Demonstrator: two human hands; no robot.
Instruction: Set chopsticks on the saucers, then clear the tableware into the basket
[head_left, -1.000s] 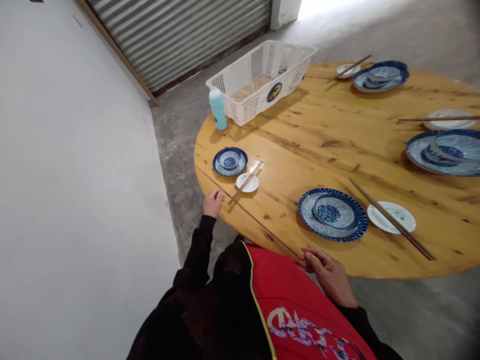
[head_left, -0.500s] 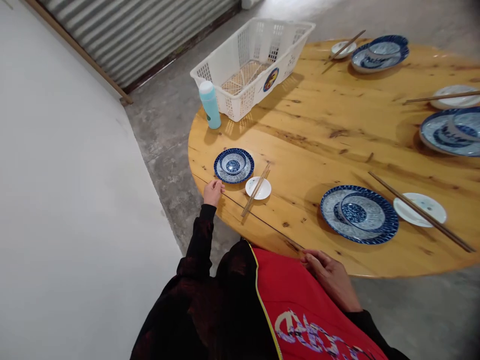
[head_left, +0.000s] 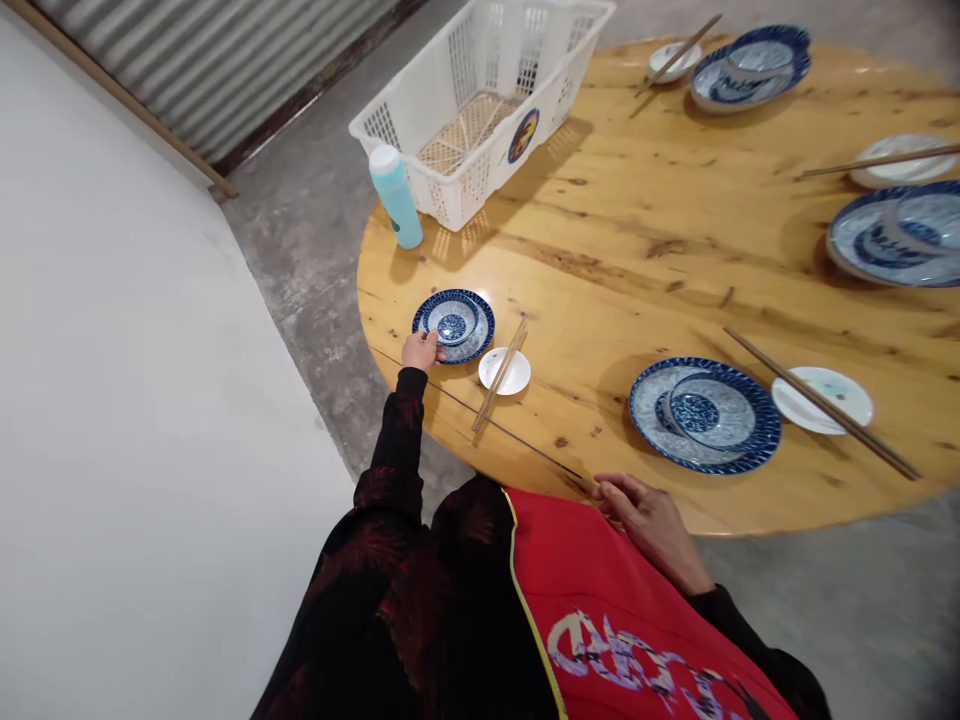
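Observation:
My left hand (head_left: 422, 350) reaches over the near-left rim of a blue-patterned plate (head_left: 480, 343). Its curled fingers touch the near edge of the small bowl (head_left: 451, 320) on that plate and seem to grip its rim. Just right of the plate lies a small white dish (head_left: 516, 377) with a pair of chopsticks (head_left: 496, 385) across it. My right hand (head_left: 646, 522) rests by the table's near edge against the red apron (head_left: 570, 560). Its fingers are pressed together; what they hold, if anything, is hidden.
The round wooden table (head_left: 570, 300) carries another plate with a bowl (head_left: 705, 415), near a white dish (head_left: 825, 395) with chopsticks. Similar settings stand farther right. A white plastic basket (head_left: 480, 170) and a light blue bottle (head_left: 397, 205) stand at the far left; a white wall (head_left: 135, 430) is beside me.
My left hand has moved forward from beside the plate onto its rim and the bowl's edge. The right hand stays by the table edge. The view has tilted slightly.

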